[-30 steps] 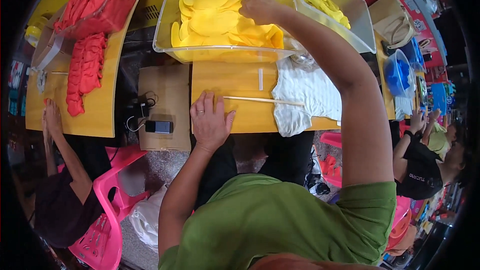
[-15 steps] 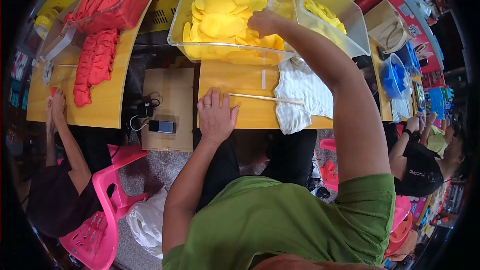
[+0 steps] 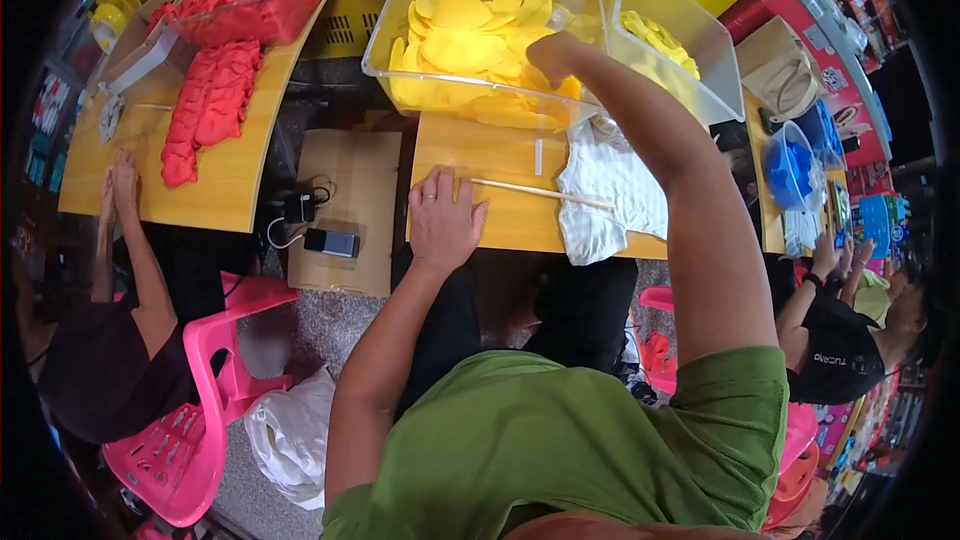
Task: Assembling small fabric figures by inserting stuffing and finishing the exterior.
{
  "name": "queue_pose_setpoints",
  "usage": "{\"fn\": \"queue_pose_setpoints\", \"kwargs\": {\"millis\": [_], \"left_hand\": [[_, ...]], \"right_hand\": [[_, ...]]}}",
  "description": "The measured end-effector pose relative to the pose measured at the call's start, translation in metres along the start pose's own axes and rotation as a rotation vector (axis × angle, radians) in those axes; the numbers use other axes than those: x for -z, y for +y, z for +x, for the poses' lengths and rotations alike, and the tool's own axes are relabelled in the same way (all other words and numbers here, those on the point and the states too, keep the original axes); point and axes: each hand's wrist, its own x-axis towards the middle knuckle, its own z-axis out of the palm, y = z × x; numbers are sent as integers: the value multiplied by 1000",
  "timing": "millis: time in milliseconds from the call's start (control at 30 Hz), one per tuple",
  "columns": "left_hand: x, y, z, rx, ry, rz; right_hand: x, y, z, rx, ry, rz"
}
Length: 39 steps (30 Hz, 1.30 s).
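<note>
My right hand (image 3: 556, 58) reaches into a clear plastic tub (image 3: 378, 72) with a heap of flat, rounded yellow pieces (image 3: 462, 38). Its fingers curl down at the right of the heap; whatever they grip is hidden. Flat on the near edge of the wooden table (image 3: 470, 147) lies my left hand (image 3: 445, 220), fingers spread, holding nothing. A thin pale stick (image 3: 530, 191) runs from beside its fingertips onto a crumpled white cloth (image 3: 605, 185). Between stick and tub lies a narrow white strip (image 3: 539, 157).
A second clear tub (image 3: 715, 70) with yellow pieces (image 3: 660, 42) adjoins on the right. At left, a co-worker's hands (image 3: 122, 183) are by a table with puffy red pieces (image 3: 212, 105). A power bank (image 3: 332, 242) lies on cardboard between the tables. A pink chair (image 3: 215, 370) stands left.
The whole view has shifted slightly. My right hand is still in the tub, a little lower among the yellow pieces. My left hand keeps its place on the table edge.
</note>
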Motion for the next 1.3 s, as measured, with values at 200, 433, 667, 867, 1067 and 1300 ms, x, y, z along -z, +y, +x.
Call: {"fn": "queue_pose_setpoints", "kwargs": {"millis": [200,433,667,867,1067,1300], "left_hand": [[1,-1,0,-12,-9,-31],[2,-2,-8,-6,50,-51],[13,-2,-25,158,193,-637],[62,47,-58,609,-75,-1655],[68,45,-95,701,-114,-1497],[62,57,-117,680,-148,-1491]], "right_hand": [[31,-5,-21,-297,377,117],[44,-81,-104,-150,1026,1310],[-9,-197,-172,-231,958,1743],[-41,-260,-199,-303,1033,1648],[-62,-300,-226,-446,1179,1131],[-77,-335,-247,-171,1200,1128]]}}
